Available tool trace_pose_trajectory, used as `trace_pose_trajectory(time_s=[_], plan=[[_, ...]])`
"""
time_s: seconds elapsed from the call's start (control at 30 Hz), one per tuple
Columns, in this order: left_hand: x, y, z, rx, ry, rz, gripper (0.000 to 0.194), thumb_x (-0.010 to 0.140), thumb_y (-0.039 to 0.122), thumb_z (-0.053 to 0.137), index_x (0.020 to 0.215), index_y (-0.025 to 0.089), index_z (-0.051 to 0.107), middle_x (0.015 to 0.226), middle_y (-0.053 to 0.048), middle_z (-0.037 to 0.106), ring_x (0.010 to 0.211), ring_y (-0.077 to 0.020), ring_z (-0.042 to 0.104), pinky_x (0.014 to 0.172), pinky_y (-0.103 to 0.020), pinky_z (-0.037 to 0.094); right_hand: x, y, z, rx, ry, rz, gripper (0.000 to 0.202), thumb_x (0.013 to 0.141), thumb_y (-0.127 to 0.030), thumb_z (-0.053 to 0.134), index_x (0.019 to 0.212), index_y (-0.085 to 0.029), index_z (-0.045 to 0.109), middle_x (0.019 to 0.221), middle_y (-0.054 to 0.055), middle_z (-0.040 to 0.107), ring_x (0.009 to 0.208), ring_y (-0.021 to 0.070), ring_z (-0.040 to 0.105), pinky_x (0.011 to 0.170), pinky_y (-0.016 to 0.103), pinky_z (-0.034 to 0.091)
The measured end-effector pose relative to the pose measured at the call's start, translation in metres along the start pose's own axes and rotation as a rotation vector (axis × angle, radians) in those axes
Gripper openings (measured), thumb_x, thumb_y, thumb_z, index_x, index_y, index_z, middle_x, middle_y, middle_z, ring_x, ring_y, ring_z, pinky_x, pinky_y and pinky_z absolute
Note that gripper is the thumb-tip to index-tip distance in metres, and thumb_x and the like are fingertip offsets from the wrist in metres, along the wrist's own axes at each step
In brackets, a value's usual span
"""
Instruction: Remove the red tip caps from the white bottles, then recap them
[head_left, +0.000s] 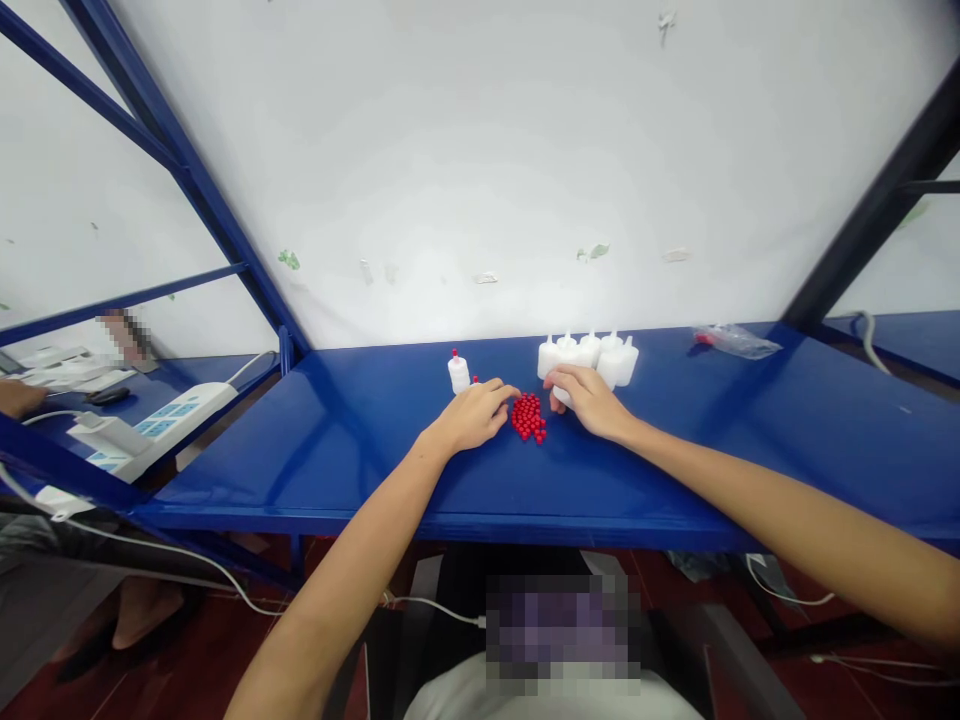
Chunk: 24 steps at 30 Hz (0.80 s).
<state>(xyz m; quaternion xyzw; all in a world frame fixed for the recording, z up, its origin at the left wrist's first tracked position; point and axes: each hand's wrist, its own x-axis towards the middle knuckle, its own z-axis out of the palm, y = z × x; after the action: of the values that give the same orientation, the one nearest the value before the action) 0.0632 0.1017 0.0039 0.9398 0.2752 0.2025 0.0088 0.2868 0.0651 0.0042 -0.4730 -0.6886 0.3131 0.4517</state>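
Note:
Small red caps (527, 415) lie in a loose pile on the blue table (322, 440). My left hand (477, 412) is at the pile's left edge, its fingers apart and the index finger reaching to the caps. My right hand (585, 398), to the right of the pile, has its fingers curled round a white bottle (562, 397), mostly hidden by them. Behind it stands a group of several white bottles (589, 350) with pointed tops and no red caps. A white bottle with a red cap (458, 374) stands beyond my left hand, and another red tip shows beside it.
A clear plastic bag (739, 341) with something red lies at the back right. Blue frame posts rise at both sides. On the left side table are a white power strip (169, 425), a black object (109, 396) and a person's hand (21, 398). White cables hang below.

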Motion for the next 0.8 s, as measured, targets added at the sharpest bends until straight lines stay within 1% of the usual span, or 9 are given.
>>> trace_pose_trajectory(time_s=[0.1, 0.2, 0.4, 0.57, 0.7, 0.8], plan=[[0.0007, -0.0025, 0.0001, 0.036, -0.035, 0.013, 0.033, 0.095, 0.018, 0.043, 0.124, 0.019, 0.06, 0.105, -0.008, 0.062, 0.092, -0.02, 0.063, 0.084, -0.032, 0.05, -0.0003, 0.0017, 0.0002, -0.003, 0.029, 0.007, 0.025, 0.093, -0.043, 0.042, 0.087, -0.02, 0.052, 0.058, -0.002, 0.059, 0.056, 0.0165, 0.056, 0.06, 0.029, 0.043], [0.0018, -0.0043, -0.0002, 0.019, -0.051, 0.015, 0.033, 0.096, 0.019, 0.043, 0.124, 0.018, 0.061, 0.105, -0.009, 0.062, 0.093, -0.0205, 0.063, 0.086, -0.033, 0.051, 0.0001, 0.0029, 0.0003, -0.035, 0.024, -0.015, 0.026, 0.093, -0.043, 0.041, 0.086, -0.021, 0.052, 0.059, -0.002, 0.058, 0.055, 0.0159, 0.055, 0.059, 0.028, 0.042], [0.0016, -0.0061, -0.0022, -0.04, -0.006, -0.001, 0.019, 0.093, 0.02, 0.053, 0.105, 0.015, 0.068, 0.1, -0.009, 0.065, 0.085, -0.0192, 0.064, 0.082, -0.033, 0.052, 0.0017, 0.0035, -0.001, -0.095, -0.023, -0.059, 0.032, 0.093, -0.043, 0.039, 0.076, -0.02, 0.055, 0.057, -0.001, 0.056, 0.055, 0.0159, 0.055, 0.059, 0.029, 0.041], [0.0018, -0.0044, -0.0034, -0.058, 0.012, 0.004, 0.012, 0.09, 0.017, 0.058, 0.096, 0.015, 0.068, 0.094, -0.007, 0.069, 0.08, -0.0181, 0.065, 0.077, -0.03, 0.052, 0.0016, 0.0011, -0.0023, -0.179, -0.048, -0.083, 0.039, 0.094, -0.043, 0.037, 0.071, -0.019, 0.057, 0.056, -0.001, 0.056, 0.056, 0.0157, 0.054, 0.06, 0.029, 0.039], [0.0027, -0.0049, -0.0013, -0.094, 0.005, 0.001, 0.015, 0.089, 0.015, 0.058, 0.101, 0.015, 0.067, 0.096, -0.007, 0.071, 0.085, -0.0191, 0.067, 0.079, -0.031, 0.052, 0.0018, 0.0, -0.0018, -0.227, -0.022, -0.076, 0.042, 0.094, -0.043, 0.037, 0.066, -0.018, 0.056, 0.058, 0.0, 0.055, 0.056, 0.0154, 0.054, 0.061, 0.029, 0.038], [0.0032, -0.0061, 0.0004, -0.113, -0.008, 0.012, 0.019, 0.09, 0.014, 0.056, 0.105, 0.015, 0.067, 0.1, -0.008, 0.072, 0.087, -0.0191, 0.067, 0.081, -0.031, 0.052, 0.0026, 0.0012, -0.0017, -0.26, -0.002, -0.077, 0.043, 0.094, -0.044, 0.038, 0.063, -0.019, 0.054, 0.055, -0.001, 0.053, 0.055, 0.0153, 0.052, 0.061, 0.029, 0.037]])
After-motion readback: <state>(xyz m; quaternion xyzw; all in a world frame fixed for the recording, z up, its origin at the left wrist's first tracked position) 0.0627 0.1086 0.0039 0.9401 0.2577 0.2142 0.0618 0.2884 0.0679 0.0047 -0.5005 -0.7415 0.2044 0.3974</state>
